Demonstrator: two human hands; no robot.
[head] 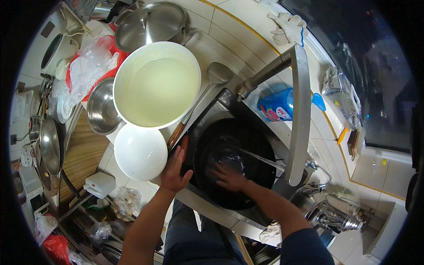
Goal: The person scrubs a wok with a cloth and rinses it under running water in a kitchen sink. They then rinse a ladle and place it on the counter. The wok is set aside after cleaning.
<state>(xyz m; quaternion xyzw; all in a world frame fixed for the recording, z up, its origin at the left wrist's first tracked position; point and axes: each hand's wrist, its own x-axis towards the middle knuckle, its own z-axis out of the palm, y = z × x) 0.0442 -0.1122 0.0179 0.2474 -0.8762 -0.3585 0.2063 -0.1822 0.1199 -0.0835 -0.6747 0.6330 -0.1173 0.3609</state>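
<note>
Water runs from the faucet (299,116) into a large black wok (212,145) that sits in the dark sink. My right hand (230,177), slightly blurred, is inside the wok with its fingers spread beside the stream. At the sink's left edge my left hand (175,170) lies next to a reddish-brown handle (185,147), its thumb spread; whether it grips that handle I cannot tell. Just left of this hand is a white bowl (140,152). Behind the bowl stands a large white basin (157,92) of pale cloudy liquid, with a metal wok spatula (219,73) along its right side.
A steel bowl (104,106) and a steel lid (150,26) stand at the left and back. A blue bottle (276,105) is behind the sink, below the faucet arm. Steel pots (308,203) stand at the right. Below left is a white plastic container (100,185).
</note>
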